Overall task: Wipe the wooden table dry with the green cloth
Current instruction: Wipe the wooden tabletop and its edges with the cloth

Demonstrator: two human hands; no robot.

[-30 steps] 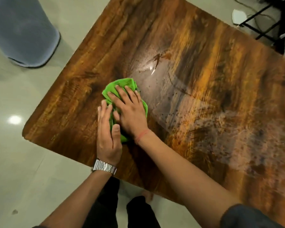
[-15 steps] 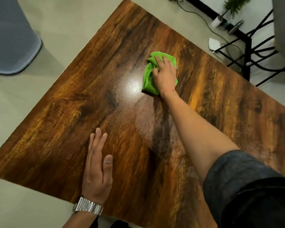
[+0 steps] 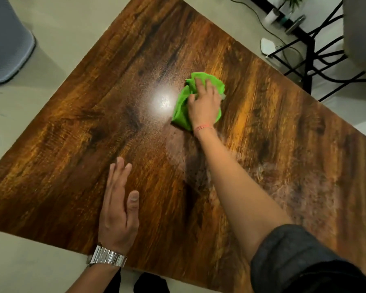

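- Since half a second ago, little has moved: the right hand (image 3: 203,104) and the green cloth (image 3: 183,106) have slid slightly nearer.
- Fingers lie spread over the bunched cloth, pressing it to the wooden table (image 3: 76,144) beside a bright glare (mid-table).
- Near the front edge, the left hand (image 3: 117,208) rests flat, fingers straight; a metal watch (image 3: 107,259) circles its wrist.

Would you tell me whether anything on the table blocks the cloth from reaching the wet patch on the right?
Nothing visible does. The right hand presses the green cloth; bare wooden table lies between it and the wet patch.
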